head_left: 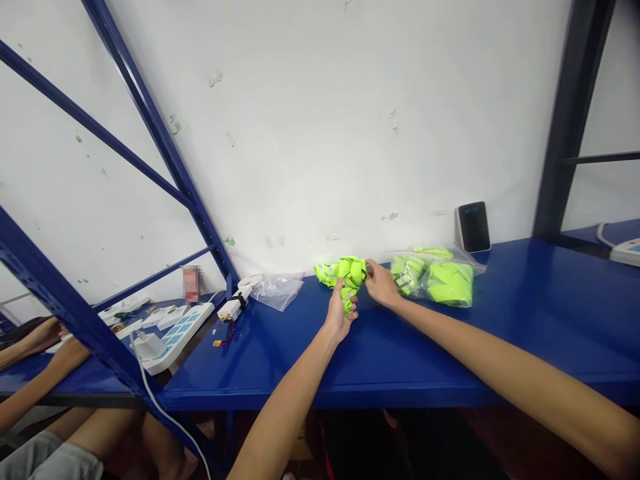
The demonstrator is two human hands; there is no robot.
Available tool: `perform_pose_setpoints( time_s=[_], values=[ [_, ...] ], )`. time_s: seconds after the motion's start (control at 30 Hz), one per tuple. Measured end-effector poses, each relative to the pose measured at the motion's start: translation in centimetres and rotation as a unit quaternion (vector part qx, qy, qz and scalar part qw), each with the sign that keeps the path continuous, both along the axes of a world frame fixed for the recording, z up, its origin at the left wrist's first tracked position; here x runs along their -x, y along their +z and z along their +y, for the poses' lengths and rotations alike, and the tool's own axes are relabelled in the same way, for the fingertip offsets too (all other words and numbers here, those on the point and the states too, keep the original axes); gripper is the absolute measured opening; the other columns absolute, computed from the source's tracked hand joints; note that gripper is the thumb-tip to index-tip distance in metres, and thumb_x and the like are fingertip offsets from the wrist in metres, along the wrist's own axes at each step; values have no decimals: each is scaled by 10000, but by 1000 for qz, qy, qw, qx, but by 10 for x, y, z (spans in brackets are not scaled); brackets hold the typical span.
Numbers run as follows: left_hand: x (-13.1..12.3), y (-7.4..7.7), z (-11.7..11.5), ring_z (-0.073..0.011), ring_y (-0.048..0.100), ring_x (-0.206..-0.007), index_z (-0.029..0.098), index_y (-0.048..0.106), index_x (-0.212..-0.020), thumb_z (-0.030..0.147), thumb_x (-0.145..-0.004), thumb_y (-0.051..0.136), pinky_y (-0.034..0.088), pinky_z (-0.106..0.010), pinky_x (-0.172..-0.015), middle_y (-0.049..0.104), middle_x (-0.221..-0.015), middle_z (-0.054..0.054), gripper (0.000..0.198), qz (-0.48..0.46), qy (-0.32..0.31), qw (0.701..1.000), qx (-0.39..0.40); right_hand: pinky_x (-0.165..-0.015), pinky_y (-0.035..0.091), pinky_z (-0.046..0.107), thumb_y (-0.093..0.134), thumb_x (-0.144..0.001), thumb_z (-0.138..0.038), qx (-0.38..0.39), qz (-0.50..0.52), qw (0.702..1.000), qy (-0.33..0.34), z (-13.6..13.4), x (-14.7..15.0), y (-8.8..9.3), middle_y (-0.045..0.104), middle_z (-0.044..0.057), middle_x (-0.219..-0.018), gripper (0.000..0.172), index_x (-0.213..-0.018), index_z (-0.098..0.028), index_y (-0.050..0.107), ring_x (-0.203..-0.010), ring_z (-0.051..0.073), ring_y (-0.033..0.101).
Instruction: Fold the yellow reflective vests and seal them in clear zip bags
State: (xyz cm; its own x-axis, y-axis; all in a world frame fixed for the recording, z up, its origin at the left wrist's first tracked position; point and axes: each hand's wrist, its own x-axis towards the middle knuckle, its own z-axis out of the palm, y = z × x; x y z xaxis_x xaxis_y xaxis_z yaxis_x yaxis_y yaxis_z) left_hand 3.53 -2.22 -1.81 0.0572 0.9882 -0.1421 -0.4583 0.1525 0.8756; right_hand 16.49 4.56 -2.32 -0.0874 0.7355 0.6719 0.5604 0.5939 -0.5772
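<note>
A crumpled neon-yellow reflective vest with silver strips is held up just above the blue table. My left hand grips it from below, fingers wrapped round its lower part. At its right edge, my right hand pinches the fabric. More yellow fabric with a silver strip shows on the left; I cannot tell whether it belongs to the same vest. Right of my right hand lies a clear zip bag with folded neon-yellow vests inside. Another clear bag, flat, lies to the left.
A white device with a black strap and wires sits at the table's left. A dark-screened clock stands at the back right. Blue rack posts rise left. Beyond are a power strip and another person's arms.
</note>
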Motion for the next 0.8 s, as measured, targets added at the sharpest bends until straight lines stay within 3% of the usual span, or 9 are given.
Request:
perform_pose_setpoints(
  time_s=[0.17,0.37,0.43,0.53,0.67,0.73,0.8],
  values=[
    [8,5,0,-44,356,-417,169,563,-888,754,-703,538,235,-160,-375,466,-590,43,614,-76,-21,996,-34,-667,372,282,383,-753,-10,-180,-163,967,72,-10,-7,-3,578,70,-790,309,-974,-162,534,-728,211,504],
    [11,-6,12,-90,523,-557,165,620,-932,545,-793,608,441,-218,-540,616,-722,-6,404,-66,35,996,-55,-663,408,279,359,-884,-60,-216,-214,948,96,-11,-11,-8,585,74,-762,230,-857,-176,557,-741,203,527],
    [11,-10,15,-131,607,-727,174,630,-1000,505,-822,600,505,-280,-700,670,-873,-44,377,-63,46,993,-84,-681,433,280,367,-918,-109,-195,-192,956,108,-11,-12,-9,611,79,-795,231,-880,-177,584,-765,199,562],
    [12,-12,19,-189,619,-975,193,627,-1069,481,-821,624,491,-375,-886,664,-1094,-75,380,-79,38,986,-141,-794,477,320,413,-913,-149,-146,-117,972,144,-16,-15,-6,653,92,-986,240,-1019,-197,623,-904,213,612],
    [21,-11,22,-205,596,-1065,200,629,-1047,435,-768,705,460,-410,-960,662,-1119,-66,372,-108,82,975,-177,-892,500,361,513,-882,-264,-35,91,981,169,-26,-16,1,473,77,-1381,338,-1211,-267,589,-1084,233,597],
    [24,-10,23,-205,595,-1066,206,634,-1027,426,-732,744,451,-420,-974,669,-1111,-60,384,-113,61,977,-171,-896,506,380,580,-846,-331,67,204,959,185,-26,-13,1,442,67,-1409,468,-1307,-310,505,-1104,240,593],
    [23,-10,25,-214,594,-1074,210,642,-1022,450,-707,759,435,-433,-993,671,-1118,-65,414,-106,-5,982,-159,-927,489,417,591,-832,-385,192,295,902,250,-22,-7,0,512,47,-1347,533,-1342,-349,439,-1118,240,586]
  ],
)
